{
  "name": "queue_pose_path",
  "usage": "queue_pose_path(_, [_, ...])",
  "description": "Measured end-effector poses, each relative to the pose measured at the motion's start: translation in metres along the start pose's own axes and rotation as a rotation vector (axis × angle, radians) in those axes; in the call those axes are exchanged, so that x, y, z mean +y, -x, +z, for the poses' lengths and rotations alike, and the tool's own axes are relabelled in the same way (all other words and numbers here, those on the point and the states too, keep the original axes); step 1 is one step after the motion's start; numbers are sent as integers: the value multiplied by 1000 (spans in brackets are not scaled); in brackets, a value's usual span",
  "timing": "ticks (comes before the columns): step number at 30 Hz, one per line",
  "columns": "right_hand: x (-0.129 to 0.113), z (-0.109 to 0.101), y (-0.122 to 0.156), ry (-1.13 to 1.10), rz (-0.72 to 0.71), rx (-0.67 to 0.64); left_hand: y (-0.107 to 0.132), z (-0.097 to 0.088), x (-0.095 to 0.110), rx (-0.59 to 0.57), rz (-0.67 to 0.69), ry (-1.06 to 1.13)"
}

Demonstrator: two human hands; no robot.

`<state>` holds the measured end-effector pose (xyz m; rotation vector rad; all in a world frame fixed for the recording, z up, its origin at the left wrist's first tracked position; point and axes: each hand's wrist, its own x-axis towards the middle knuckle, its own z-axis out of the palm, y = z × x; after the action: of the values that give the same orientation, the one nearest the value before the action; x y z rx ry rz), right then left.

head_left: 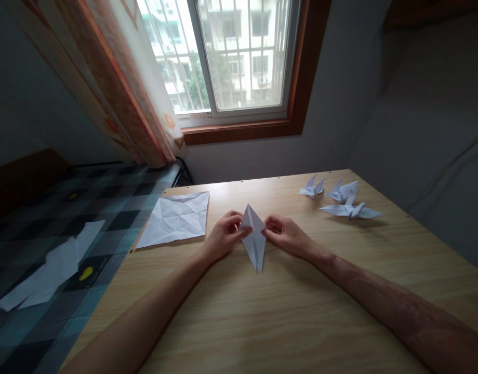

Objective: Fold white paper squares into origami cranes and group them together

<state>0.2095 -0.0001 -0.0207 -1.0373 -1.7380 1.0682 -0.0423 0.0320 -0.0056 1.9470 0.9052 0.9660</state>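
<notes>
A white paper folded into a long diamond shape [255, 238] lies on the wooden table [286, 311] in front of me. My left hand [223, 236] pinches its left edge with closed fingers. My right hand [286, 235] pinches its right edge the same way. Both forearms rest low over the table. A creased, unfolded white paper sheet [176, 218] lies flat to the left of my left hand.
Three finished white paper cranes [346, 200] stand at the table's back right. To the left is a bed with a checked cover [67, 218] carrying loose white paper scraps [52, 270]. A window and curtain are behind the table.
</notes>
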Motion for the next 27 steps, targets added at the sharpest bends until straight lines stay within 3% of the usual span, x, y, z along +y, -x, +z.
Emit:
queue_pose_path(8, [2,-1,0,170,-145,96,1,0,9,-68,28,-30])
queue_pose_path(13, [4,-3,-1,348,-247,76,3,1,9,-77,58,-180])
queue_pose_path(21, [2,-1,0,246,-263,-9,7,3,4,-145,160,-256])
queue_pose_path(27, [-3,-2,4,346,-368,-51,5,-14,2,-270,286,-264])
